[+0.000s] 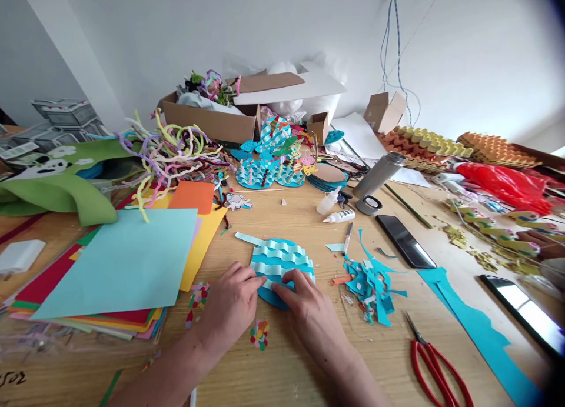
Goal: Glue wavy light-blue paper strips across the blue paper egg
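Observation:
A round blue card (277,301) lies flat on the table with rows of wavy light-blue paper strips (282,257) across it. One loose strip end (248,238) sticks out past its upper left edge. At the lowest strip, my left hand (236,301) has its fingers curled together and pinches the left end. My right hand (309,304) is bent over the same strip, thumb and fingertips closed on it farther right. The fingers partly hide this strip. Small coloured paper dots (259,334) lie just below the card, between my wrists.
Coloured paper sheets (119,266) are stacked at left. Blue scraps (373,289), red-handled scissors (435,366) and a phone (405,241) lie at right. Behind the card stand a glue bottle (329,201), a grey flask (379,174) and finished paper crafts (271,160). Another person's hand (534,242) shows at far right.

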Demonstrator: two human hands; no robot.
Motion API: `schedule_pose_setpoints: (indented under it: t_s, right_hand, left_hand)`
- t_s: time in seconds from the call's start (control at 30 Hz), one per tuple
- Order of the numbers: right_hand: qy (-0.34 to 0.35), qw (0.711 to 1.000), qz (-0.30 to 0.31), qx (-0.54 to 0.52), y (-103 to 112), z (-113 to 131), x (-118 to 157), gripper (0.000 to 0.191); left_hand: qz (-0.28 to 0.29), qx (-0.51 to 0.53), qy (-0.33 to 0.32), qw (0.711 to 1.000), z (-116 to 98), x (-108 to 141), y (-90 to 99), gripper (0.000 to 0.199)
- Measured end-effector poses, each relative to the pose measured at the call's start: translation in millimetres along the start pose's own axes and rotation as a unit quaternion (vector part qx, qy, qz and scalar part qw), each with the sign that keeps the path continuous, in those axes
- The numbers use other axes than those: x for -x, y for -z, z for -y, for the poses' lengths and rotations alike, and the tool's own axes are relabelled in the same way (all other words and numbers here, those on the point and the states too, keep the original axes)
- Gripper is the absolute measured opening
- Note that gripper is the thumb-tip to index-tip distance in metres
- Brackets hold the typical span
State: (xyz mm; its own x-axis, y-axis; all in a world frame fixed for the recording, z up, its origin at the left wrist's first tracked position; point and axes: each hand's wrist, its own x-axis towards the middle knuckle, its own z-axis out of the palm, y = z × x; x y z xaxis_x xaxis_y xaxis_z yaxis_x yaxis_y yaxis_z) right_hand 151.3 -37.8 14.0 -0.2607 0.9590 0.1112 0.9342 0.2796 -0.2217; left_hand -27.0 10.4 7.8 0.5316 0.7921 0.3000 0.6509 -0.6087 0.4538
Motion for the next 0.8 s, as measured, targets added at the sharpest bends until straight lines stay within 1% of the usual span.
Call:
schedule_pose_setpoints:
  t_s: [0.2, 0.5, 0.6, 0.8]
  right_hand:
    - [0.005, 1.0, 0.005, 0.011, -1, -2, -1, 0.035]
    - [0.01, 0.999, 0.04, 0.025, 5, -1, -3, 0.034]
    - [0.012, 0.998, 0.057, 0.029, 8, 0, -6, 0.035]
    - [0.018, 0.992, 0.115, 0.045, 18, 3, -11, 0.037]
  left_hand:
    - [0.007, 0.004, 0.008, 1.0, -1, 0, 1.2, 0.039]
    - [0.007, 0.017, 0.013, 1.0, -1, 0, 1.0, 0.035]
    - [0.006, 0.017, 0.011, 1.0, -1, 0, 0.4, 0.035]
    - [-0.004, 0.011, 0.002, 1.0, -1, 0, 0.6, 0.038]
